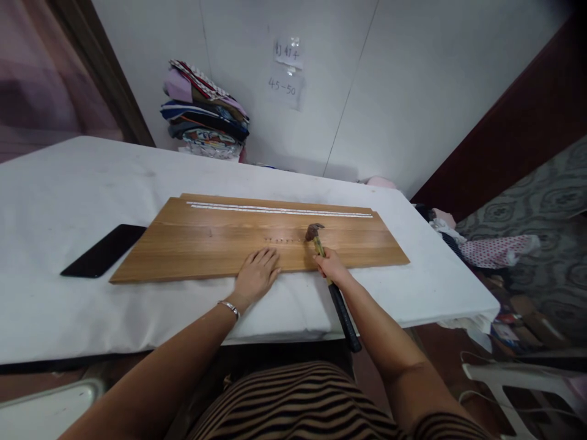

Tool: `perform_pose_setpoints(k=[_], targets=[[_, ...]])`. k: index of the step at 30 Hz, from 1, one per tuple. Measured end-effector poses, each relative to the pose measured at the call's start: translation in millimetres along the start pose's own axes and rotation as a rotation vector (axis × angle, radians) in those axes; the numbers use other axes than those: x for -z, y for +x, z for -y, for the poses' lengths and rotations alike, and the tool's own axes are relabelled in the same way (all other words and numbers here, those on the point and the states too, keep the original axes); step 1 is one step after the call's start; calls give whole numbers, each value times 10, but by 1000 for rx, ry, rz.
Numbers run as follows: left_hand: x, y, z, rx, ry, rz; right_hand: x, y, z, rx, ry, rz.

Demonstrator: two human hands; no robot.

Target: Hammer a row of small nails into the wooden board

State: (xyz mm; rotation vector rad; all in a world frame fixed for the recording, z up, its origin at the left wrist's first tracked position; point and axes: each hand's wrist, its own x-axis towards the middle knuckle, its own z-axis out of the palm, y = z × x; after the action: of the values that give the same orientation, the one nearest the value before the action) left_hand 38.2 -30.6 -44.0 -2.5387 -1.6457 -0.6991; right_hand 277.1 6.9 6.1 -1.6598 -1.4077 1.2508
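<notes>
The right hand [331, 266] grips a hammer [340, 308] by the upper handle, its head at the right end of a row of small nails [281, 240] on a wooden board [220, 244]. The left hand [257, 274] lies open, palm down, at the board's near edge. The board rests on a white-covered bench [137, 324], beside a flat black panel [104, 252].

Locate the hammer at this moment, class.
In the head view, the hammer is right of centre, gripped in the right hand, its head over the wooden board beside the row of nails.
</notes>
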Motion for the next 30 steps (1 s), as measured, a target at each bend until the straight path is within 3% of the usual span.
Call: perform_pose_setpoints(k=[30], targets=[[-21, -9, 5, 13, -20, -9, -3, -31, -1, 14, 1, -3]])
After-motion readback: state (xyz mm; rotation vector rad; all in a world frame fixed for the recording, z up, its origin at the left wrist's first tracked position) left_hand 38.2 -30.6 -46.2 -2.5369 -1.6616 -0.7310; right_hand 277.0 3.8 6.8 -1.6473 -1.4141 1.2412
